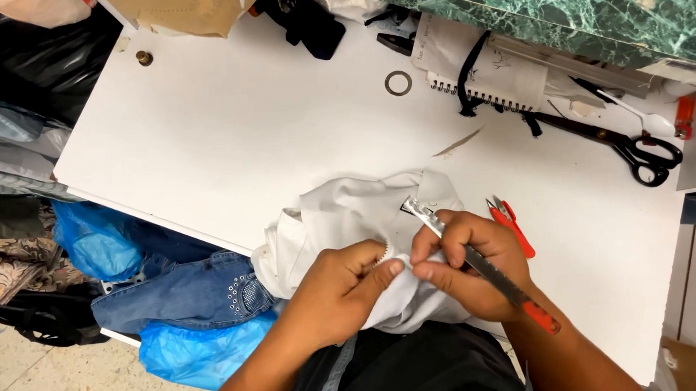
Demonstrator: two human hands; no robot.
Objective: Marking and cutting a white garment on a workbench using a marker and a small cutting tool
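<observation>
A bunched white garment [349, 219] lies at the near edge of a white table [241, 130]. My left hand [341, 287] pinches a fold of its fabric beside a run of white zipper teeth. My right hand [467, 265] pinches the same fold from the right, and a long metal blade tool with an orange-red handle end [491, 271] lies across its fingers, its tip pointing up-left over the cloth. The two thumbs nearly touch.
Small red snips [511, 225] lie just right of the garment. Black-handled scissors [627, 145], a spiral notebook [480, 73] and a metal ring [398, 82] sit further back. Jeans [198, 287] and blue plastic bags [96, 240] are piled left of the table. A green marbled counter [560, 10] runs along the far edge.
</observation>
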